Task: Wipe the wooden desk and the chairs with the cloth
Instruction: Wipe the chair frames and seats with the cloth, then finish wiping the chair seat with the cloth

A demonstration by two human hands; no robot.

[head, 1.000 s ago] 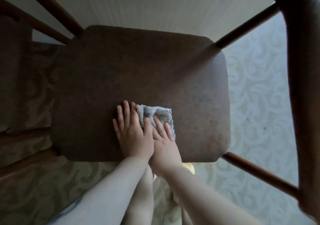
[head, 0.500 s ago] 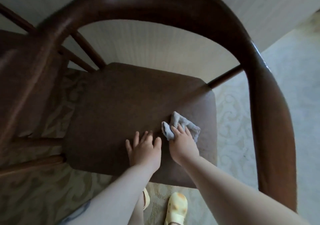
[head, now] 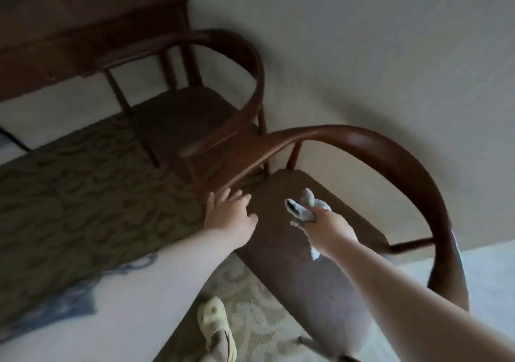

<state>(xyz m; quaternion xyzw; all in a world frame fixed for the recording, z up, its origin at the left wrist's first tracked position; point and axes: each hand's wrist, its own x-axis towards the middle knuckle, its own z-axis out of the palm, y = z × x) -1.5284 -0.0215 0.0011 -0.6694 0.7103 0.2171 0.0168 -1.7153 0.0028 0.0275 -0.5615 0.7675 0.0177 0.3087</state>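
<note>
From the head camera, the right hand (head: 328, 227) has its fingers curled round a bunched grey cloth (head: 306, 208), holding it above the brown seat of the near chair (head: 320, 272), toward the seat's back-left corner. The left hand (head: 230, 216) is spread with straight fingers at the seat's left edge, just below the curved back rail's left end; whether it touches wood is lost in blur. A second chair (head: 195, 116) stands beyond, by the wall. The wooden desk (head: 69, 27) is in the far left corner. A patterned rug (head: 83, 180) lies underneath, with a yellow shoe (head: 214, 325) near the bottom.
</note>
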